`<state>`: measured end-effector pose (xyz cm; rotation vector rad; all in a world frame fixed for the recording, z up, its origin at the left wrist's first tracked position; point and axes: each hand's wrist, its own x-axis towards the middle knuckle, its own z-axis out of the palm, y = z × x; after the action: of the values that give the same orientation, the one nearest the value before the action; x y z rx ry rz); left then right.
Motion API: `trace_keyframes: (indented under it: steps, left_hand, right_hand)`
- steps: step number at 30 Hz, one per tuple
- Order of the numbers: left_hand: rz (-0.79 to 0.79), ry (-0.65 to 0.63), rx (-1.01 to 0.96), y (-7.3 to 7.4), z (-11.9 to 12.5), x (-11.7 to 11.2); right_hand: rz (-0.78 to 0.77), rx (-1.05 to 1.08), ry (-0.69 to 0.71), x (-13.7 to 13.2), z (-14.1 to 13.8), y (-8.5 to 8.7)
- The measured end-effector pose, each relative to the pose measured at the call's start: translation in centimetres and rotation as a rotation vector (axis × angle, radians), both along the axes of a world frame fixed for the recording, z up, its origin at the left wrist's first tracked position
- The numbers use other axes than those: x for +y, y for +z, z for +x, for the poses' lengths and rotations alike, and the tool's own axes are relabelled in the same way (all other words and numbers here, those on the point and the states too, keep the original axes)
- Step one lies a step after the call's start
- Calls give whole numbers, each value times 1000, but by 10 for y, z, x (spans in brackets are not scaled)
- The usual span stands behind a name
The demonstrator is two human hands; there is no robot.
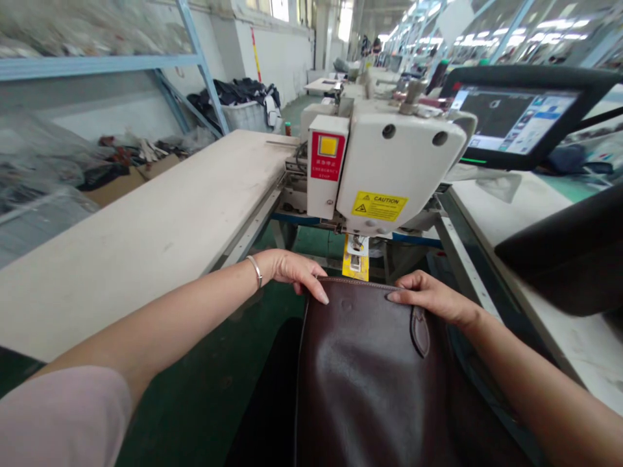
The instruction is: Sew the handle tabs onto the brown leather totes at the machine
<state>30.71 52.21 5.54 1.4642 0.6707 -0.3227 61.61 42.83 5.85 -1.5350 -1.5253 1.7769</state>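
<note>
— Just below the machine, at five o'clock in the view, what is being held?

— A dark brown, glossy leather bag-like piece [355, 376], with its stitched top edge uppermost. Its upper left corner is grasped by the fingers of the left hand [296, 269]; its upper right is pinched by those of the right hand [433, 296], just beside a dark brown, rounded leather tab [420, 334].

— And at twelve o'clock from it?

— A white, boxy machine head [403, 155], below which a flat yellow plate [348, 263] is seen near the stitched edge. Whether the two are touching cannot be told.

— What could go wrong?

— The edge could be skewed if one side were pulled harder. The tab could be trapped if it were folded under. The slack lower part could be dragged by its own weight. Fingers could be hurt if they were put beneath the head; caution is urged by the yellow rectangular label [379, 206].
</note>
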Motion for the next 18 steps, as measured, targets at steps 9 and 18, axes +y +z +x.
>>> trace_keyframes:
  steps: [9, 18]
  left_hand:
    - [28, 195, -170, -23, 6, 33]
    - [-140, 288, -292, -32, 10, 35]
  right_hand:
    - [-15, -27, -122, 42, 14, -4]
    - [102, 7, -85, 68, 26, -25]
